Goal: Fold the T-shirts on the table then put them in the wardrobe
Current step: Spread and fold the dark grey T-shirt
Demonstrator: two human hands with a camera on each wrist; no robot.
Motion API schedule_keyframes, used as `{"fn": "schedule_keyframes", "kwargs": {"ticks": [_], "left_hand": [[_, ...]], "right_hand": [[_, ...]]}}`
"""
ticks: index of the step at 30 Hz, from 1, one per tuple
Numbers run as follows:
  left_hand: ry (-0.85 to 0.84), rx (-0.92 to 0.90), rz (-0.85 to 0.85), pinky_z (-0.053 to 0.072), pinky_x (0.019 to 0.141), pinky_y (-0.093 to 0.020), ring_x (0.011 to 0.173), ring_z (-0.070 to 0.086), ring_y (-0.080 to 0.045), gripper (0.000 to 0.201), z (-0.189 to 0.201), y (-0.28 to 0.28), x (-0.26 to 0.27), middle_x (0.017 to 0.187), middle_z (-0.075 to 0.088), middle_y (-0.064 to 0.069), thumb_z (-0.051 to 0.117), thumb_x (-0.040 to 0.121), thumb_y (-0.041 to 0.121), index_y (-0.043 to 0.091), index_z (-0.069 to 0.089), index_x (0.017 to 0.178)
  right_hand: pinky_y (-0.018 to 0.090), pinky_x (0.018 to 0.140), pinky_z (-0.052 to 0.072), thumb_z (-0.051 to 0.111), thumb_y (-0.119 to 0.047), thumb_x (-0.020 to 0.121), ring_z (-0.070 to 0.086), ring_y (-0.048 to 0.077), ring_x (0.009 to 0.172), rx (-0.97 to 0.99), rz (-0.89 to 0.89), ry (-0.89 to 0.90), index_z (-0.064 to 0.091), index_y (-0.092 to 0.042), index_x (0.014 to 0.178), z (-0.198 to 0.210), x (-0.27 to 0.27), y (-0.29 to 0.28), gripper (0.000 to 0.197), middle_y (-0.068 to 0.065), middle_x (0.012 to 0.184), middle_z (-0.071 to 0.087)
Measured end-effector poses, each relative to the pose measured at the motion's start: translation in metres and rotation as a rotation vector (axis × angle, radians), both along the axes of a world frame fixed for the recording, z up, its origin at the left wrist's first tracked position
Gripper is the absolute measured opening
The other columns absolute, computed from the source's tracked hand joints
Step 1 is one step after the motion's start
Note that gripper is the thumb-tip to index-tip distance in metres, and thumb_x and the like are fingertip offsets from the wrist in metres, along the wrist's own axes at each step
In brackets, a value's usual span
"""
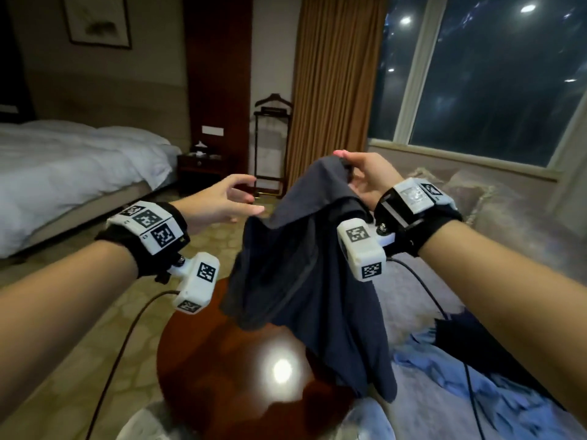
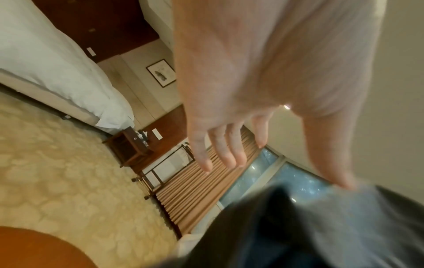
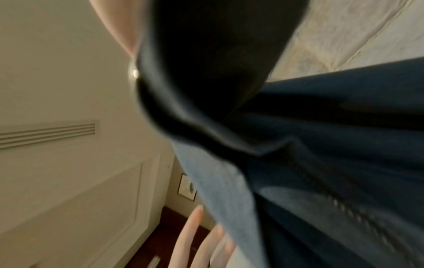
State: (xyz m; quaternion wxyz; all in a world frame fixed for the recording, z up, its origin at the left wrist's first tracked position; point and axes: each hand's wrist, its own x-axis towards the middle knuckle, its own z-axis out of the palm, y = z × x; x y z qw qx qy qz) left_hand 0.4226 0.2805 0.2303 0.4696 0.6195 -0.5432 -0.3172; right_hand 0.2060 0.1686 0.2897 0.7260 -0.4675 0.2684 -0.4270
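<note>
A dark navy T-shirt (image 1: 305, 268) hangs in the air over a round reddish wooden table (image 1: 222, 360). My right hand (image 1: 359, 176) pinches its top edge and holds it up; the cloth drapes down past the right wrist. In the right wrist view the shirt (image 3: 298, 145) fills most of the picture and hides the fingers. My left hand (image 1: 235, 198) hovers just left of the shirt, fingers spread and holding nothing. In the left wrist view the left hand (image 2: 263, 154) is open, its thumb tip close to the shirt (image 2: 298, 226).
A light blue garment (image 1: 470, 376) and another dark one (image 1: 457, 331) lie on the pale sofa (image 1: 508, 217) at the right. A bed (image 1: 63, 173) stands at the left, a nightstand (image 1: 200, 163) and a valet stand (image 1: 271, 147) behind, with curtain and window beyond.
</note>
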Motion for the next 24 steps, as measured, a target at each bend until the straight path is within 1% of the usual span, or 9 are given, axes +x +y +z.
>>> {"fn": "schedule_keyframes", "kwargs": {"ticks": [2, 5, 8, 10, 13, 16, 18, 21, 24], "left_hand": [[0.027, -0.042, -0.051, 0.042, 0.095, -0.030, 0.117, 0.049, -0.014, 0.097, -0.007, 0.001, -0.008, 0.129, 0.048, 0.000, 0.085, 0.066, 0.030, 0.037, 0.026, 0.143], [0.043, -0.147, 0.002, 0.048, 0.083, -0.019, 0.108, 0.054, -0.011, 0.085, -0.016, -0.011, -0.020, 0.122, 0.052, -0.004, 0.072, 0.080, 0.008, 0.025, 0.024, 0.147], [0.049, -0.227, 0.210, 0.047, 0.068, -0.019, 0.093, 0.058, -0.017, 0.036, -0.026, -0.022, -0.014, 0.097, 0.062, -0.005, 0.052, 0.088, -0.009, 0.010, 0.055, 0.118], [0.060, -0.200, 0.333, 0.043, 0.061, -0.018, 0.082, 0.056, -0.018, 0.028, -0.043, -0.024, 0.006, 0.082, 0.062, -0.005, 0.045, 0.086, -0.015, 0.007, 0.060, 0.096], [0.005, -0.055, 0.542, 0.039, 0.059, -0.024, 0.080, 0.049, -0.020, 0.027, -0.084, -0.023, 0.051, 0.071, 0.065, -0.006, 0.047, 0.082, -0.014, 0.009, 0.059, 0.075], [-0.076, 0.233, 0.676, 0.037, 0.070, -0.029, 0.087, 0.050, -0.024, 0.019, -0.124, -0.016, 0.079, 0.091, 0.058, -0.016, 0.053, 0.082, -0.011, 0.007, 0.056, 0.088], [-0.101, 0.331, 0.666, 0.040, 0.075, -0.035, 0.096, 0.052, -0.027, 0.015, -0.145, -0.019, 0.081, 0.094, 0.056, -0.017, 0.055, 0.083, -0.010, 0.001, 0.057, 0.092], [-0.175, 0.408, 0.571, 0.041, 0.078, -0.034, 0.100, 0.051, -0.028, 0.025, -0.165, -0.035, 0.058, 0.109, 0.052, -0.012, 0.059, 0.089, 0.000, 0.003, 0.055, 0.113], [-0.212, 0.444, 0.391, 0.042, 0.079, -0.030, 0.100, 0.054, -0.026, 0.020, -0.186, -0.058, 0.021, 0.111, 0.057, -0.010, 0.065, 0.088, 0.012, 0.012, 0.057, 0.106]], "right_hand": [[0.024, 0.073, 0.055, 0.044, -0.013, 0.099, 0.059, 0.018, 0.077, 0.000, 0.135, -0.028, 0.056, -0.006, 0.088, -0.004, 0.022, 0.013, 0.018, 0.009, 0.084, 0.058], [0.027, 0.084, 0.051, 0.038, -0.021, 0.102, 0.060, 0.017, 0.085, -0.068, 0.300, 0.036, 0.054, -0.005, 0.097, -0.012, 0.051, 0.027, 0.023, 0.009, 0.093, 0.059], [0.031, 0.085, 0.050, 0.033, -0.031, 0.103, 0.060, 0.020, 0.091, -0.152, 0.350, 0.132, 0.050, -0.006, 0.117, -0.022, 0.062, 0.024, 0.033, 0.010, 0.102, 0.059], [0.034, 0.082, 0.051, 0.031, -0.033, 0.103, 0.061, 0.022, 0.091, -0.123, 0.283, 0.176, 0.043, -0.006, 0.129, -0.035, 0.064, 0.012, 0.040, 0.013, 0.103, 0.060], [0.031, 0.072, 0.051, 0.031, -0.030, 0.104, 0.061, 0.019, 0.080, -0.036, 0.182, 0.311, 0.048, -0.006, 0.113, -0.073, 0.057, -0.010, 0.030, 0.010, 0.090, 0.061], [0.029, 0.068, 0.049, 0.038, -0.028, 0.102, 0.057, 0.017, 0.072, 0.050, 0.156, 0.493, 0.051, -0.010, 0.090, -0.122, 0.046, -0.028, 0.024, 0.007, 0.083, 0.059], [0.027, 0.064, 0.048, 0.041, -0.025, 0.101, 0.055, 0.016, 0.069, 0.108, 0.120, 0.595, 0.051, -0.010, 0.085, -0.153, 0.038, -0.038, 0.024, 0.006, 0.080, 0.057], [0.028, 0.061, 0.047, 0.044, -0.020, 0.100, 0.054, 0.016, 0.067, 0.168, 0.057, 0.710, 0.052, -0.009, 0.081, -0.193, 0.025, -0.053, 0.023, 0.007, 0.079, 0.058], [0.029, 0.062, 0.047, 0.046, -0.017, 0.099, 0.054, 0.015, 0.066, 0.221, 0.013, 0.792, 0.053, -0.008, 0.081, -0.229, 0.010, -0.067, 0.021, 0.007, 0.078, 0.058]]}}
